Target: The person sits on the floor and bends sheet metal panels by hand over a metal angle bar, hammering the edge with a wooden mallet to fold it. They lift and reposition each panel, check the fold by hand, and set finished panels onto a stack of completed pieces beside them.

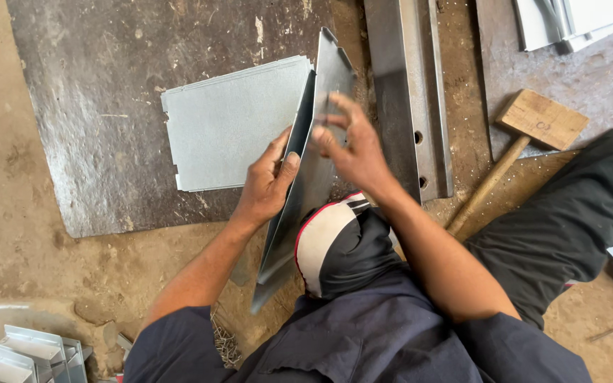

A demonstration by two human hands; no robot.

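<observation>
Metal sheet (pixel 306 177), left hand (pixel 267 184) gripping, right hand (pixel 352 145) touching

place: sheet-metal wkshop, floor-level | ground: bare dirt floor (pixel 8 213) lying under a worn steel plate (pixel 94 106) | tools: wooden mallet (pixel 526 138) resting nr heavy steel bar (pixel 409 92) | stock: cut galv sheets (pixel 232 124) lying flat; folded pieces (pixel 23 354) stacking up at corner

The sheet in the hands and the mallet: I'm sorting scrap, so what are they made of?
Sheet: probably galvanised steel; thin, dull grey, faintly speckled, with notched edges. Mallet: apparently bare wood; tan, unpainted block head and round handle.
</observation>
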